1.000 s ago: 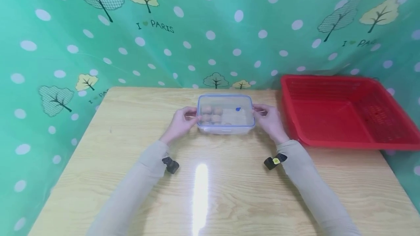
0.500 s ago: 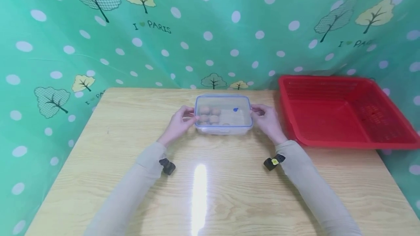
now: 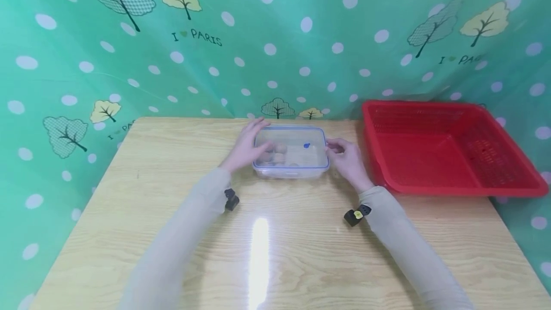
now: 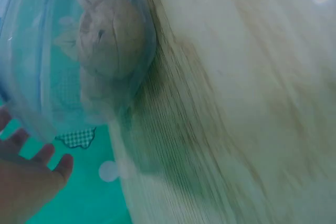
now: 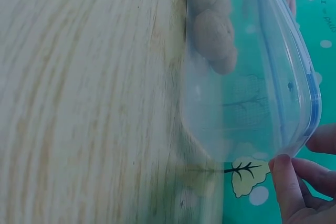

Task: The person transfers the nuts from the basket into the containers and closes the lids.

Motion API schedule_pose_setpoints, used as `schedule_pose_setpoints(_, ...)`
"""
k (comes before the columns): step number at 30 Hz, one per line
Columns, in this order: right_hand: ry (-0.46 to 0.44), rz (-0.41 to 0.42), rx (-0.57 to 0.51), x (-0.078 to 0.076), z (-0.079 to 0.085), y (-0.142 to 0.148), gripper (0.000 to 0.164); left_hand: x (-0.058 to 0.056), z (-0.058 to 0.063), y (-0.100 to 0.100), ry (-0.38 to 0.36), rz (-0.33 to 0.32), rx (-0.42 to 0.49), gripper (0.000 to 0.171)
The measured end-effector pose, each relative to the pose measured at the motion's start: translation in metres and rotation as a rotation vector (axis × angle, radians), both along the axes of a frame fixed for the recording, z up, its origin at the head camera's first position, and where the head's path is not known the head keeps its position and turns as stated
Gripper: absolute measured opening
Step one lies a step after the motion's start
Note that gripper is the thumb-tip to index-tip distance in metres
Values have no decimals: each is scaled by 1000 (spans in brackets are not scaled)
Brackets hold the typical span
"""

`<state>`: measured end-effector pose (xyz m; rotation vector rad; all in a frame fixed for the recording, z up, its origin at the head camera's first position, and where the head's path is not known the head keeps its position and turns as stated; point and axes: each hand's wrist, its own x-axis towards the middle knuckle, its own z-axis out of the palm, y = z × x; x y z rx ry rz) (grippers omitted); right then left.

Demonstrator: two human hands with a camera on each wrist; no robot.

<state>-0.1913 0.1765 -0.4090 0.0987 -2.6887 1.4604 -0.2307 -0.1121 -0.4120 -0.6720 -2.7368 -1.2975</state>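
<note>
A clear plastic food container (image 3: 310, 158) with a blue-sealed lid stands near the table's far edge. Inside, bunched at its left end, are several round brown things (image 4: 113, 38) that look like walnuts. My left hand (image 3: 247, 147) is spread at the container's left end, thumb over the lid and fingers toward the far left corner. In the left wrist view its fingertips (image 4: 64, 166) are straight and parted beside the lid's rim. At the opposite end, my right hand (image 3: 349, 159) pinches the lid's right edge; its fingertips (image 5: 283, 163) meet the corner there.
A large red plastic basket (image 3: 424, 189) sits just right of my right hand, reaching past the table's right edge. Behind the wooden table (image 3: 327, 252) hangs a green dotted cloth (image 3: 241, 13). A black camera is strapped to each wrist.
My left hand has let go of the container's left edge and moved up and over the lid, its fingers opening out. The right hand stays at the right edge.
</note>
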Motion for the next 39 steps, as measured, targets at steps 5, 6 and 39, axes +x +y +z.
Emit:
schedule_pose_setpoints(5, 3, 9, -12, 0, 1, -3, 32, -8, 0, 10, -63, -44, -63, 67)
schedule_pose_setpoints(6, 1, 11, -15, 0, 1, -3, 32, -8, 0, 11, -72, -43, -73, 68)
schedule_pose_setpoints(39, 120, 382, 198, -51, 0, -31, 50, -13, -1, 17, -19, -69, -150, 75)
